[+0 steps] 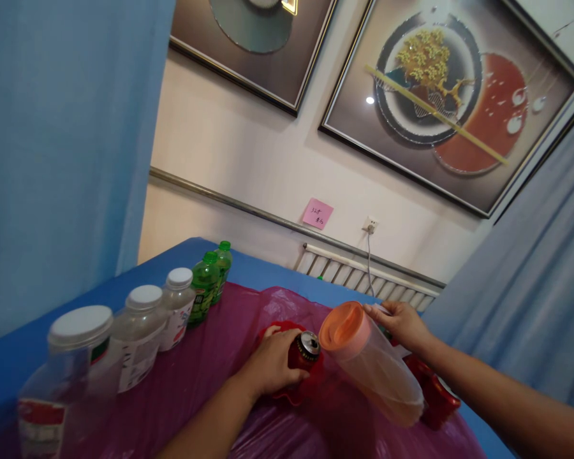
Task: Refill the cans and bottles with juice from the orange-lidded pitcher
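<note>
My left hand (273, 362) is closed around a dark red drink can (301, 356), whose silver top looks opened. Under the can and hand shows a bright red piece with a wavy edge (291, 396), mostly covered. My right hand (404, 326) grips a translucent plastic pitcher (382, 386) near its top; the handle is mostly hidden behind it. The pitcher has an orange lid (347, 328) and tilts to the left, its lid close beside the can. Crushed-looking red cans (439, 400) lie behind and right of the pitcher.
Along the left stand white-capped clear bottles (141, 338) and two green bottles (205, 284). A purple plastic sheet (201, 373) covers much of the blue surface (256, 268). Behind are a radiator (337, 266), a plugged-in cord (370, 261) and blue curtains (62, 140).
</note>
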A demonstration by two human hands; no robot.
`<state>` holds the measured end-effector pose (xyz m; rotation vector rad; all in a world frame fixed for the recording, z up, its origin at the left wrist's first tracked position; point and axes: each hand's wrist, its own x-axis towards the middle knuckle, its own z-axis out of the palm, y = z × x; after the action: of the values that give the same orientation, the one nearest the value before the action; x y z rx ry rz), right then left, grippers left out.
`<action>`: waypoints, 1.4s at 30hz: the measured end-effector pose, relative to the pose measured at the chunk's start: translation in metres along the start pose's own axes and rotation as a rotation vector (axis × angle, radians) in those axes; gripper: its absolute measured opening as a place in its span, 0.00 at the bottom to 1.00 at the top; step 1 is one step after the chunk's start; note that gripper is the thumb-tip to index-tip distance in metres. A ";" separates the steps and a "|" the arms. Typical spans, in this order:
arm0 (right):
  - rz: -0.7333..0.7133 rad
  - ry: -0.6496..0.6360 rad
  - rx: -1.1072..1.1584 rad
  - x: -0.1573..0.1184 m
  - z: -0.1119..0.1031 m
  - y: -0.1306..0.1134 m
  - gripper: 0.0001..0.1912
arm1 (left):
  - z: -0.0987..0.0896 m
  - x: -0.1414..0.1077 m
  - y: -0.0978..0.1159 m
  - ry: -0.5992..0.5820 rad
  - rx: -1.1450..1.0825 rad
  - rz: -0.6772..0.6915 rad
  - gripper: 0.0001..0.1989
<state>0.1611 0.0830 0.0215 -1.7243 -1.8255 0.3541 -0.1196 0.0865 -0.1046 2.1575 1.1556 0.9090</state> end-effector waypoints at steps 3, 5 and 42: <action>-0.006 0.008 0.003 -0.001 0.000 -0.001 0.32 | 0.001 0.000 -0.001 0.004 -0.005 0.010 0.27; -0.016 0.018 -0.010 -0.001 0.000 -0.001 0.32 | 0.001 0.000 -0.002 0.007 -0.007 0.024 0.26; -0.017 0.056 0.056 -0.004 -0.006 -0.013 0.31 | 0.001 0.001 -0.005 -0.015 0.019 0.018 0.29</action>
<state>0.1544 0.0761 0.0329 -1.6634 -1.7727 0.3433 -0.1207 0.0898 -0.1089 2.1895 1.1446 0.8916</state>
